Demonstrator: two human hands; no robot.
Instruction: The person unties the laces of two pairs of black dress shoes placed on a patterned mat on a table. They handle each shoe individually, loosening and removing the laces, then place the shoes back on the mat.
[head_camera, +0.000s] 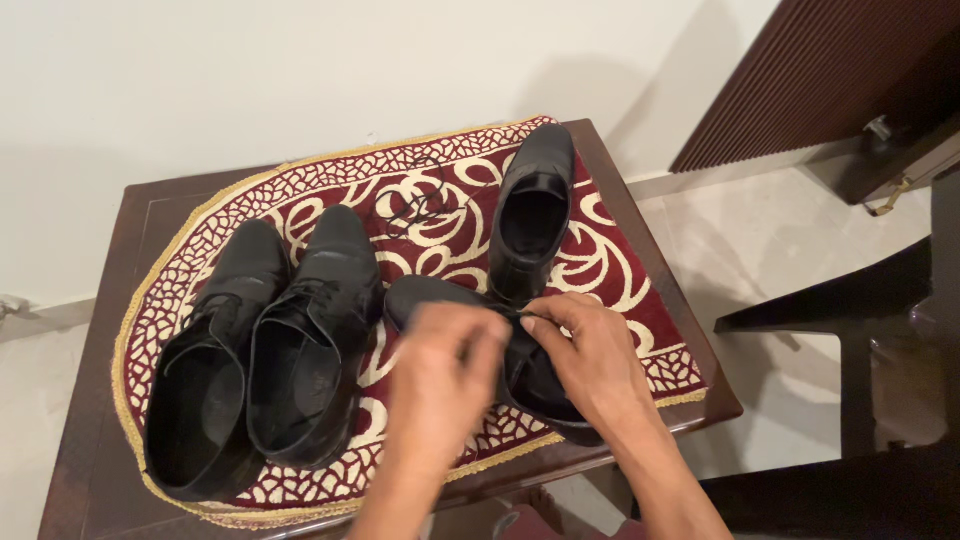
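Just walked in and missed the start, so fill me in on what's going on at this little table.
A person is working with both bare hands on a black dress shoe at the front of a dark wooden table. The left hand and right hand pinch at its lace area. It lies on a red and cream patterned mat. Another black shoe stands behind it, a laced pair sits to the left, and a loose black lace lies near the back.

A home: patterned red mat on a wooden table, tiled floor.
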